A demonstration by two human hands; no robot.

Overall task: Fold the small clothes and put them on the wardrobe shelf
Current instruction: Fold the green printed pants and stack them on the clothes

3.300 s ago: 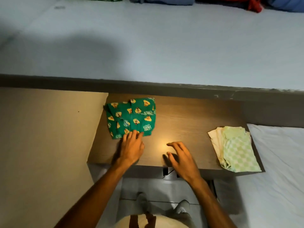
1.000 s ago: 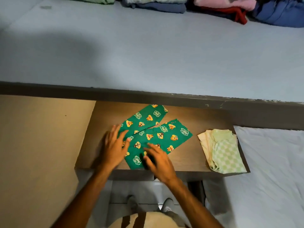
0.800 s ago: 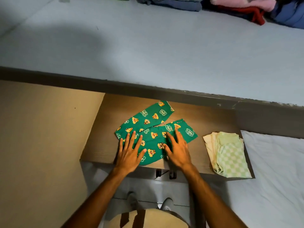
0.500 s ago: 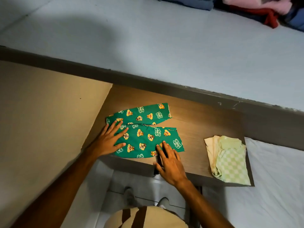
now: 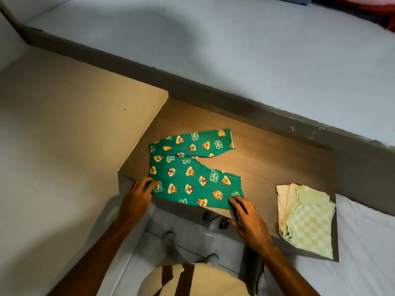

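Small green pants (image 5: 188,174) with a cartoon chipmunk print lie spread flat on the brown wooden tabletop (image 5: 267,167), waistband to the left and both legs pointing right, slightly apart. My left hand (image 5: 137,197) has its fingers curled on the near corner of the waistband. My right hand (image 5: 249,221) lies with its fingers stretched out, the fingertips touching the hem corner of the near leg. A folded pale green checked garment (image 5: 307,218) sits at the right end of the tabletop.
A beige panel (image 5: 64,146) borders the tabletop on the left. A light blue mattress (image 5: 235,50) lies beyond a dark frame, with piled clothes (image 5: 363,7) at its far edge. White bedding (image 5: 367,253) lies to the right. My feet (image 5: 171,240) stand below the table's front edge.
The folded green pants were opened and spread flat. Both hands slid from the middle of the fabric to its near corners, the left to the waistband, the right to the leg hem.
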